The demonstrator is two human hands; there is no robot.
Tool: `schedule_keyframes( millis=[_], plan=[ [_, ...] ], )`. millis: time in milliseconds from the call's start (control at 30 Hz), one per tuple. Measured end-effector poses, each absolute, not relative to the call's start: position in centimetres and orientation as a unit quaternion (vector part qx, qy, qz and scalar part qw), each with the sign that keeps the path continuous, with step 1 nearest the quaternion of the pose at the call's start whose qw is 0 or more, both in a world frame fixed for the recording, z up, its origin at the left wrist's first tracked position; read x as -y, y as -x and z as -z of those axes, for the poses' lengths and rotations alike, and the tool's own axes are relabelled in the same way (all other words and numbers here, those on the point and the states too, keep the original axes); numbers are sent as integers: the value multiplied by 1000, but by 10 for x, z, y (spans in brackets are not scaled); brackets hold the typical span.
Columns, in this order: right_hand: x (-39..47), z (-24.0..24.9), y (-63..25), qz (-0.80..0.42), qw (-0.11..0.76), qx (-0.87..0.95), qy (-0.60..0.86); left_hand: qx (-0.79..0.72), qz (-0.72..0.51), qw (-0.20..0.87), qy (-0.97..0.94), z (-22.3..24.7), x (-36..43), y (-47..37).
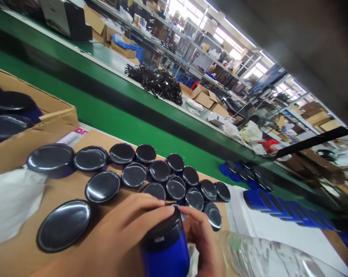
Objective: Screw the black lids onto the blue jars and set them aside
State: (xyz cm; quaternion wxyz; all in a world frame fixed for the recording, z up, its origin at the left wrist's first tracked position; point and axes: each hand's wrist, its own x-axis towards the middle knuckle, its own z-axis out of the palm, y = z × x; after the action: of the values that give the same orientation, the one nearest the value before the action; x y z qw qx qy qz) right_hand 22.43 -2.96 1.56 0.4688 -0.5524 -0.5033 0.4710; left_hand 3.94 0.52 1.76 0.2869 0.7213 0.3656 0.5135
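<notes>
At the bottom centre, both my hands are on a blue device with a black cap (165,246); small white lettering, apparently "DC5V", shows upside down on the black part. My left hand (116,234) reaches over from the left, its thumb and fingers closed on the black cap. Curled round the far right side of the device is my right hand (201,234), partly hidden behind it. Just beyond, rows of similar devices with glossy black oval tops (134,175) stand on a brown cardboard sheet (110,207).
A cardboard box (47,134) holding more black-topped devices is at left, near white material (15,204). A clear plastic bottle (266,254) lies at lower right. Blue devices (286,209) line up beyond. A green conveyor (104,115) crosses behind, with black cables (156,82) on its far ledge.
</notes>
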Motion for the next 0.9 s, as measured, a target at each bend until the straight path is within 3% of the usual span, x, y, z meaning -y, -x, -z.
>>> schedule_keyframes(
  millis=[200, 433, 733, 900],
  plan=[
    [29, -32, -220, -486, 456, 514, 540, -376, -444, 190, -791, -16, -11, -35],
    [26, -34, -210, -490, 500, 515, 495, -353, -502, 309, -727, -7, -10, -48],
    [28, -32, -220, -367, 541, 571, 496, -321, -482, 313, -753, -3, -21, -38],
    [27, -33, -212, -470, 486, 569, 468, -332, -468, 259, -777, -17, -13, -53]
  ],
)
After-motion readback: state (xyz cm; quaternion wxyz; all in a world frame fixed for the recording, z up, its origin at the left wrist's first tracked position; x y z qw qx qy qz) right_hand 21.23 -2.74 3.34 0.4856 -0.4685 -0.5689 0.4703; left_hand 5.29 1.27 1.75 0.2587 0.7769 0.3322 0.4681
